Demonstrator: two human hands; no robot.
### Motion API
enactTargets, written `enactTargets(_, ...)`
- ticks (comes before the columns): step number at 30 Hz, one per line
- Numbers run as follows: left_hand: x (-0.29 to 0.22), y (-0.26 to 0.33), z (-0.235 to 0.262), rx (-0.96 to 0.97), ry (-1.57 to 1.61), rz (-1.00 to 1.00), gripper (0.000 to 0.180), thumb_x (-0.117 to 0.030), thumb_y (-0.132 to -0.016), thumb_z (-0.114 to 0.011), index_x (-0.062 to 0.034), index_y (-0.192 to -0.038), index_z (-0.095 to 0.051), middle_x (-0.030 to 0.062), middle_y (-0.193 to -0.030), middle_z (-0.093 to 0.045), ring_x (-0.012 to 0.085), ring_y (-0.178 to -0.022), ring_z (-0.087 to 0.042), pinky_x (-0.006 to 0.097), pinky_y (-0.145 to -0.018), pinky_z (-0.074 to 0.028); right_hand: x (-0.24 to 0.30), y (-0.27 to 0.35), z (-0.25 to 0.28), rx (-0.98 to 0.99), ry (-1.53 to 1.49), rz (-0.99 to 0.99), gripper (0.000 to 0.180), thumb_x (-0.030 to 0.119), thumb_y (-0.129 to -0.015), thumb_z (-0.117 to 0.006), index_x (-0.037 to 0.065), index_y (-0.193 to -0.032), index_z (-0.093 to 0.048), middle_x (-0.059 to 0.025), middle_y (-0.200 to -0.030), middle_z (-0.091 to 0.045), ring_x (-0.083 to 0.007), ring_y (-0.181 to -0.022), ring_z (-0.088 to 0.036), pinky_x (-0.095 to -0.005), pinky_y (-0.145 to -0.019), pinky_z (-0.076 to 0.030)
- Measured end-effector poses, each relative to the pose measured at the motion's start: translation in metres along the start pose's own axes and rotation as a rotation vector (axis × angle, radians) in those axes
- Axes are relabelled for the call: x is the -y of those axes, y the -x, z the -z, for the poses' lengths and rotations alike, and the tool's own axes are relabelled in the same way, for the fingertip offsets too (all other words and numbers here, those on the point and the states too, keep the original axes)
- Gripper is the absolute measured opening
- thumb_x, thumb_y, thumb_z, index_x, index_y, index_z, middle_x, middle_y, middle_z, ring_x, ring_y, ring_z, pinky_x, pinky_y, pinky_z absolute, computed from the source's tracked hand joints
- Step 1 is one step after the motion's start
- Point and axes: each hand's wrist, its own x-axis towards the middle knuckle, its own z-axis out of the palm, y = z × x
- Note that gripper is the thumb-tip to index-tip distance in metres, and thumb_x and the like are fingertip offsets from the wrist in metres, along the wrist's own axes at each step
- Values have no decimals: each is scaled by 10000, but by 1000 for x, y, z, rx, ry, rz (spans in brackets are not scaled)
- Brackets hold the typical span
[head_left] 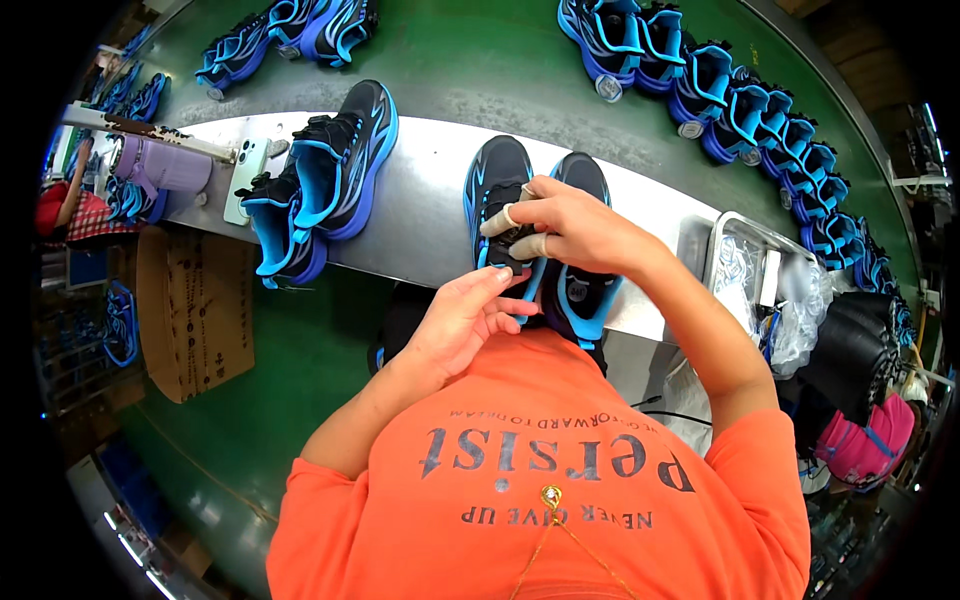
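Note:
A black sneaker (497, 165) with blue trim stands on the metal worktop before me, toe pointing away. Its mate (583, 174) is close beside it on the right, partly hidden by my hand. My right hand (578, 228), with pale finger cots on several fingers, is closed over the lace area and tongue of the left sneaker. At that shoe's collar, my left hand (465, 318) has thumb and index finger pinched together by the tongue, the other fingers loosely curled. Whatever lies between those fingertips is too small to tell.
Another pair of sneakers (345, 165) stands to the left, near a pale green phone (247, 178) and a purple mug (175, 165). On the right is a metal tray (716, 250) of small plastic-wrapped items. Sneakers (700, 85) line the green surface beyond. A cardboard box (195, 315) sits lower left.

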Motion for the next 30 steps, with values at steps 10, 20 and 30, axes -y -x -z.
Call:
enactTargets(10, 8, -1, -1, -9, -16, -33, 200, -175, -994, -573, -20, -1118, -593, 114, -1181, -642, 243, -989, -682, 278, -663, -550, 6, 7, -11, -143, 92, -87, 318, 230, -778, -763, 109, -1067, -711, -131, -905, -573, -312, -878, -597, -384, -759, -498)
enactTargets(20, 5, 4, -4, -51, 15, -2, 196, -172, -991, -580, -19, -1113, -592, 89, -1094, -640, 269, -993, -684, 292, -664, -556, 2, 6, -14, -123, 155, -101, 303, 309, -795, -736, 101, -1014, -719, -107, -888, -599, -311, -853, -629, -410, -752, -496)
enactTargets(30, 11, 0, -6, -25, 19, 3, 213, -174, -993, -578, -12, -1130, -594, 96, -1123, -640, 276, -1039, -673, 292, -669, -571, 16, 19, -26, -208, 149, -233, 288, 195, -779, -765, 89, -1041, -713, -123, -860, -586, -308, -816, -608, -397, -734, -493)
